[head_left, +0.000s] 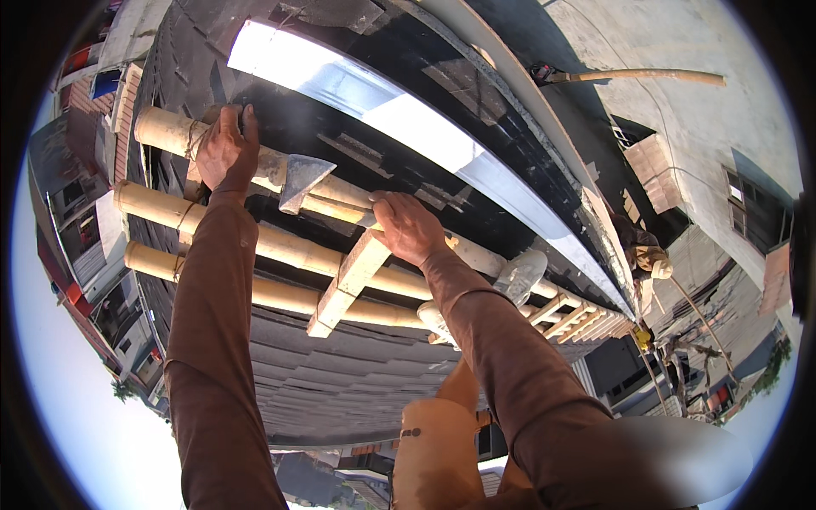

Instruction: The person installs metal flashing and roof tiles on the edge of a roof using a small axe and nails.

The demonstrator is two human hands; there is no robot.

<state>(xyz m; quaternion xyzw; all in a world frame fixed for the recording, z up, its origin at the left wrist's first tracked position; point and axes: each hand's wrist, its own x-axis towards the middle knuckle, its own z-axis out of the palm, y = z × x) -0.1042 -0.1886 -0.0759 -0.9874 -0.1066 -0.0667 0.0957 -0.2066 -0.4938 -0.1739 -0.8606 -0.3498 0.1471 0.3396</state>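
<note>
My left hand is wrapped over the uppermost bamboo pole, near its left end and beside a tie. In my right hand is the wooden handle of a hatchet. Its wide grey metal head lies at the upper pole, between my hands. Just below the right hand, a squared wooden block slants across the lower poles. A middle bamboo pole and a lower bamboo pole run alongside the upper one. My fingertips are partly hidden on both hands.
A long shiny metal sheet crosses the dark roof beyond the poles. My pale shoes rest by the poles at right. Grey roof tiles slope below. Wooden rungs continue right, where another person stands near a wall.
</note>
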